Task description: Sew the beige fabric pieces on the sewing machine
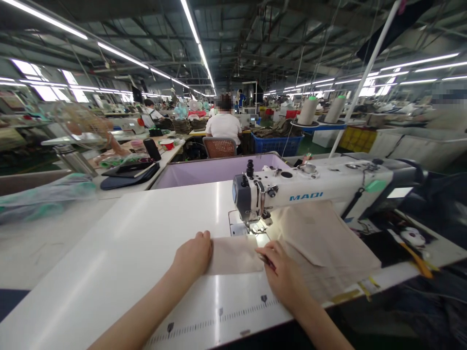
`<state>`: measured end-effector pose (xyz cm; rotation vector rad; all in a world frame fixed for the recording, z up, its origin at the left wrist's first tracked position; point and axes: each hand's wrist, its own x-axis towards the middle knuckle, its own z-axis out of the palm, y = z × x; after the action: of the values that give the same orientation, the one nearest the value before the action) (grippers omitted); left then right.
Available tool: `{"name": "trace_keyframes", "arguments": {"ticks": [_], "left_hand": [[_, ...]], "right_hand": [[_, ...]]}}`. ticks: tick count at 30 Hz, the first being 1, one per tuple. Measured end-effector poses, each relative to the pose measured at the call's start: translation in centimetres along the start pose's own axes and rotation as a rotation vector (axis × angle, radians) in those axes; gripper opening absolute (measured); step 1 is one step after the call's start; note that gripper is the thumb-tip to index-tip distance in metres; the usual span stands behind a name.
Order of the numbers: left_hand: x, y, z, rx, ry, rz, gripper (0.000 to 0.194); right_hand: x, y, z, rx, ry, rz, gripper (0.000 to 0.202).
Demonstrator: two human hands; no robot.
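A beige fabric piece (233, 255) lies flat on the white sewing table, just in front of the needle area of the sewing machine (302, 192). My left hand (195, 253) is closed at the piece's left edge, its fingers curled down on the cloth. At the right edge, my right hand (279, 270) is closed around a small dark metal tool (267, 260); its kind is mostly hidden by the fingers. The tool's tip points at the cloth. A larger stack of beige fabric (314, 236) lies under the machine arm, right of my right hand. The machine's lamp lights the presser foot (257, 226).
A ruler scale (219, 318) runs along the table's front edge. Behind the table stands a lilac-lined bin (219, 167). Two thread cones (308, 111) stand behind the machine. Orange-handled scissors (419, 260) lie at the right. A person in white (223, 127) sits ahead.
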<state>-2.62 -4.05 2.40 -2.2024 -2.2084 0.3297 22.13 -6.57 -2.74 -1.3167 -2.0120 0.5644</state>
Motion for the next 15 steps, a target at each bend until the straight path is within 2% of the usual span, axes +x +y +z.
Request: {"name": "trace_keyframes", "arguments": {"ticks": [3,5,7,9,10,12,15], "left_hand": [[-0.3,0.5,-0.8,0.011,0.005,0.013,0.022],[-0.7,1.6,-1.0,0.011,0.028,0.084,0.025],[-1.1,3.2,-0.7,-0.025,0.087,0.287,0.029],[-1.3,4.9,0.3,-0.117,0.207,0.619,0.032],[-1.3,5.6,0.9,-0.158,0.262,0.676,0.034],[-1.0,6.5,2.0,-0.211,0.337,0.697,0.035],[-0.3,6.7,3.0,-0.254,0.381,0.649,0.036]], "right_hand": [[0.0,-0.4,-0.5,-0.182,-0.121,-0.001,0.035],[0.1,-0.6,-0.7,-0.247,-0.171,-0.012,0.034],[0.1,-0.7,-0.8,-0.25,-0.203,-0.041,0.036],[0.1,-0.7,-0.7,-0.221,-0.227,-0.073,0.04],[0.1,-0.7,-0.6,-0.205,-0.236,-0.08,0.042],[0.2,-0.7,-0.5,-0.184,-0.242,-0.078,0.044],[0.6,-0.7,-0.5,-0.173,-0.234,-0.077,0.043]]}}
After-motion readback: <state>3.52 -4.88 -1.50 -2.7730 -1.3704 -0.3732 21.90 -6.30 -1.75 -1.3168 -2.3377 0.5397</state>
